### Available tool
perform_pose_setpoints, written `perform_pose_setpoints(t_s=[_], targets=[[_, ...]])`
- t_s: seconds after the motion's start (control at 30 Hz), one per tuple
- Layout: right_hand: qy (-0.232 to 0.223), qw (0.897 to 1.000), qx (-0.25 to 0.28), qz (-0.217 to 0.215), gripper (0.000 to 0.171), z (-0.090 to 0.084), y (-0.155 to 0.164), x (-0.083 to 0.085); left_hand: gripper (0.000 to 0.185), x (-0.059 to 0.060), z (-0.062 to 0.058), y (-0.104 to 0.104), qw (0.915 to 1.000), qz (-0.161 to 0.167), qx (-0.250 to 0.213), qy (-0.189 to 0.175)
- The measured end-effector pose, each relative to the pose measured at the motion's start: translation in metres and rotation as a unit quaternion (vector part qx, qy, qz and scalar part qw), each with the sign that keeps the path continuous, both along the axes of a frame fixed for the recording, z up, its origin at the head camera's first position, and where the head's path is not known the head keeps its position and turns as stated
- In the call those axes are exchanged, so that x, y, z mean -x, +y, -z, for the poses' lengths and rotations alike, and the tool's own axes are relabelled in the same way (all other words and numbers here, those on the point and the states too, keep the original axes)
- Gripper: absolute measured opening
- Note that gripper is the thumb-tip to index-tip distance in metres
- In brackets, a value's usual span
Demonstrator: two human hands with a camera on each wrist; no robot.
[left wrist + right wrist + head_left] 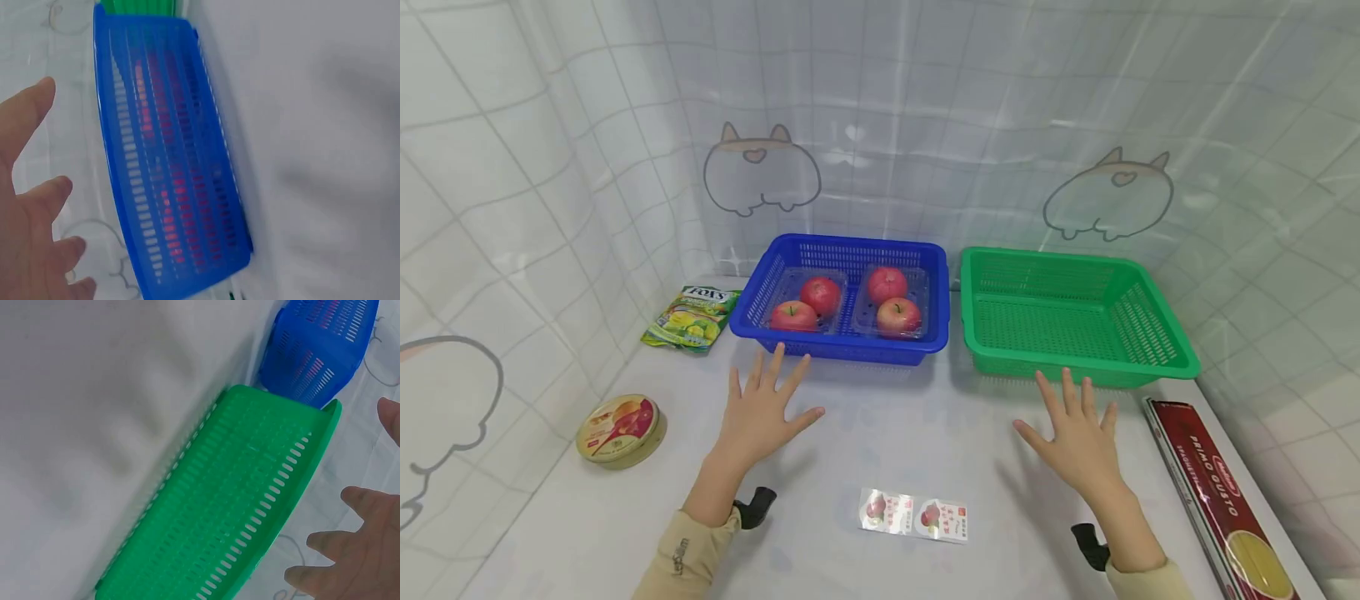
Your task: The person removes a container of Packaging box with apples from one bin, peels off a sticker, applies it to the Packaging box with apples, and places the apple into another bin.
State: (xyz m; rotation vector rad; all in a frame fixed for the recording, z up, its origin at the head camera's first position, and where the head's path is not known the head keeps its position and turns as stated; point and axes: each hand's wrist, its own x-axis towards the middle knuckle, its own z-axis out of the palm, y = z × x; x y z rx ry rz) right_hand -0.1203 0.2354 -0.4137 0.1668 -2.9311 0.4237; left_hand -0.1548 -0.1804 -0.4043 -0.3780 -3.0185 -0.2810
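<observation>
My left hand (758, 421) hovers with fingers spread in front of the blue basket (842, 348), holding nothing. Inside that basket are two clear plastic boxes, each with two red apples, such as this apple (820, 297) and this one (898, 317). In front of the green basket (1078, 367), my right hand (1078, 442) is also spread and holds nothing. No apples lie in the green basket. Between the hands, nearer the front, a strip of two round apple stickers (913, 516) lies on the white table. Both wrist views show the spread fingers beside the baskets' perforated walls.
At the left are a green candy bag (692, 318) marked FOX'S and a round gold tin (619, 431). A long dark red spaghetti box (1221, 500) lies along the right side. A white checked curtain (925, 108) hangs behind the baskets and at both sides.
</observation>
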Motion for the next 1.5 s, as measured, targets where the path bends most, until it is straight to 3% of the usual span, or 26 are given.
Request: perform_pose_setpoints(t_s=[0.27, 0.47, 0.63, 0.77, 0.97, 1.2, 1.33, 1.5], targets=[[-0.013, 1.0, -0.002, -0.008, 0.08, 0.002, -0.008, 0.004, 0.083, 0.025, -0.001, -0.03, 0.9978, -0.044, -0.04, 0.031], [-0.018, 1.0, -0.003, -0.007, 0.08, 0.005, -0.012, 0.006, 0.084, 0.047, 0.003, -0.048, 0.9933, -0.068, -0.091, 0.017], [-0.012, 1.0, 0.007, -0.011, 0.079, 0.007, -0.015, 0.007, 0.086, 0.065, 0.009, -0.06, 0.9841, -0.085, -0.155, -0.009], [-0.007, 1.0, 0.012, -0.012, 0.078, 0.008, -0.017, 0.007, 0.088, 0.078, 0.015, -0.066, 0.9655, -0.104, -0.237, -0.027], [0.001, 1.0, 0.024, -0.012, 0.077, 0.01, -0.021, 0.007, 0.09, 0.093, 0.023, -0.073, 0.9177, -0.121, -0.377, -0.033], [0.007, 0.999, 0.052, -0.011, 0.075, 0.01, -0.027, 0.007, 0.09, 0.097, 0.029, -0.075, 0.8753, -0.147, -0.457, -0.054], [0.026, 0.994, 0.106, -0.019, 0.07, 0.008, -0.032, 0.009, 0.088, 0.098, 0.031, -0.075, 0.8586, -0.159, -0.483, -0.065], [0.046, 0.981, 0.183, -0.04, 0.062, 0.001, -0.042, 0.018, 0.086, 0.1, 0.032, -0.074, 0.8494, -0.164, -0.498, -0.062]])
